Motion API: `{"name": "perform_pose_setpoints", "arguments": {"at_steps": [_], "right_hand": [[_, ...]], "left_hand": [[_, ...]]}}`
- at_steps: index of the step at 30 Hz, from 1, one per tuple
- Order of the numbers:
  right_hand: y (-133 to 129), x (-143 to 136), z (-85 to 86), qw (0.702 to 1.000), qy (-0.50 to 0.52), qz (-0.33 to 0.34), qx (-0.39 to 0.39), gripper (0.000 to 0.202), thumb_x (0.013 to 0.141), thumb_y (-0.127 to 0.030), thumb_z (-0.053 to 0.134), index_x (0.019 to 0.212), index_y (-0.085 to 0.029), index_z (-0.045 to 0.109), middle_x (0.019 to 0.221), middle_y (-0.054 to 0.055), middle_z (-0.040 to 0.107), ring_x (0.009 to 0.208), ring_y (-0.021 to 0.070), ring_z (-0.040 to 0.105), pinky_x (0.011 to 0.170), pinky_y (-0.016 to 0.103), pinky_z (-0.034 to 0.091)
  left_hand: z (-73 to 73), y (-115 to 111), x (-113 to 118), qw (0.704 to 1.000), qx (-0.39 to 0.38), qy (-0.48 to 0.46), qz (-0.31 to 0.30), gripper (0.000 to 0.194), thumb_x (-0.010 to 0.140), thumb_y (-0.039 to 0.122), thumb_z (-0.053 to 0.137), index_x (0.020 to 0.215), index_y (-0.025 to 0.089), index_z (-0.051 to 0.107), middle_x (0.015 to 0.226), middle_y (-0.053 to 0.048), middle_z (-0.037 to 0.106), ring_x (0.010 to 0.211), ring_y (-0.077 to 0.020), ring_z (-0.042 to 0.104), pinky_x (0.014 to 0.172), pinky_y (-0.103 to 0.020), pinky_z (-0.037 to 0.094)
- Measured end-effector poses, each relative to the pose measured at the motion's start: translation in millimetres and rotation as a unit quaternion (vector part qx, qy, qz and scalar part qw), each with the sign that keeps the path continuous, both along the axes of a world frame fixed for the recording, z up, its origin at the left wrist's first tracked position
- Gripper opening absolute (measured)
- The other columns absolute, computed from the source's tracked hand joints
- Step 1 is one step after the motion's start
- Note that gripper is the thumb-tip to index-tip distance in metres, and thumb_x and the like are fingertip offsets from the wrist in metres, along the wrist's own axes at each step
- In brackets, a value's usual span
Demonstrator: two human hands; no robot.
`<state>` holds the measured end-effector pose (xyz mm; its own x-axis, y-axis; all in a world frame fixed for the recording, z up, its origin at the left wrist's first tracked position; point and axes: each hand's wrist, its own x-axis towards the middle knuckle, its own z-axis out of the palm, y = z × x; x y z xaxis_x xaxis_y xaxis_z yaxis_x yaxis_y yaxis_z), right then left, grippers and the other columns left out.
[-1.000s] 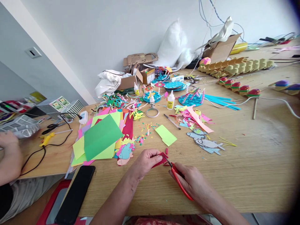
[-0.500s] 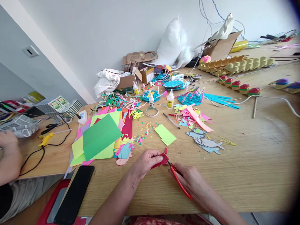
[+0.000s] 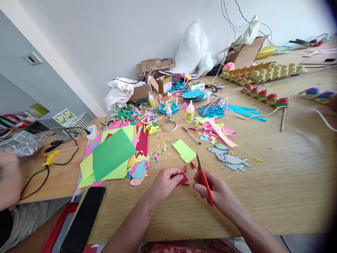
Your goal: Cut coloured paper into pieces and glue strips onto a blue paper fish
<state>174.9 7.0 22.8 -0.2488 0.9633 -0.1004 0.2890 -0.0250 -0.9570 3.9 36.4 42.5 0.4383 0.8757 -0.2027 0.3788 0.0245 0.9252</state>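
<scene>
Between the thumb and fingers of my left hand (image 3: 167,182) is a small piece of dark red paper (image 3: 182,178). My right hand (image 3: 212,188) grips red-handled scissors (image 3: 204,181), their blades pointing up and away from me, apart from the paper. Small red paper scraps (image 3: 193,165) lie on the table just beyond my hands. A notched light-green paper (image 3: 185,150) rests behind them. Right of it are grey-blue paper fish (image 3: 231,160), and on the left pink and blue paper fish (image 3: 139,173) overlap.
Coloured paper sheets (image 3: 113,154) are stacked at left, with a black phone (image 3: 83,219) at the near edge. Glue bottles (image 3: 189,111), a tape roll (image 3: 169,125), a pen (image 3: 191,135) and paper scraps (image 3: 210,131) lie farther back. Another person's arm (image 3: 9,175) is at far left.
My right hand has drawn the scissors away from the red paper and turned the blades upward. Another red scrap now lies on the table. My left hand keeps the paper in place.
</scene>
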Motion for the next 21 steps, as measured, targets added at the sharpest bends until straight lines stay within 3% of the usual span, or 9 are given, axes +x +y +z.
{"name": "perform_pose_setpoints", "arguments": {"at_steps": [5, 10, 16, 21], "right_hand": [[9.1, -11.7, 9.1, 0.995, 0.098, -0.027, 0.003, 0.017, 0.067, -0.026, 0.057, 0.076, -0.019, 0.045, 0.069, -0.002, 0.051, 0.062, 0.012, 0.049, 0.056, 0.023, 0.04], [10.7, -14.8, 4.0, 0.994, 0.104, -0.029, 0.004, 0.015, 0.066, -0.02, 0.058, 0.069, -0.019, 0.044, 0.061, -0.004, 0.048, 0.052, 0.009, 0.043, 0.047, 0.021, 0.036], [12.8, -15.5, 3.7, 0.997, 0.049, -0.034, 0.048, 0.012, 0.066, -0.017, 0.055, 0.072, -0.019, 0.044, 0.065, -0.002, 0.052, 0.057, 0.0112, 0.048, 0.052, 0.022, 0.039], [8.1, -11.6, 16.3, 0.993, -0.072, -0.003, 0.092, 0.011, 0.074, -0.026, 0.05, 0.071, -0.02, 0.042, 0.061, -0.003, 0.048, 0.053, 0.0107, 0.044, 0.048, 0.021, 0.035]], "left_hand": [[1.8, -5.7, 6.5, 0.997, 0.069, 0.027, -0.008, 0.02, 0.078, 0.025, 0.043, 0.07, 0.015, 0.057, 0.063, 0.002, 0.048, 0.062, -0.0105, 0.042, 0.057, -0.02, 0.03], [-1.7, -6.9, 2.2, 0.997, 0.069, 0.029, -0.011, 0.02, 0.078, 0.028, 0.044, 0.071, 0.015, 0.057, 0.063, 0.002, 0.048, 0.06, -0.0103, 0.041, 0.056, -0.02, 0.03], [-6.9, -4.4, -1.1, 1.0, 0.012, -0.001, 0.003, 0.019, 0.072, 0.033, 0.054, 0.071, 0.013, 0.056, 0.06, 0.003, 0.044, 0.056, -0.0092, 0.036, 0.052, -0.02, 0.028], [3.3, -2.1, -3.4, 0.998, -0.001, -0.053, 0.029, 0.016, 0.071, 0.029, 0.055, 0.068, 0.013, 0.056, 0.06, 0.003, 0.044, 0.058, -0.0093, 0.037, 0.055, -0.02, 0.028]]}}
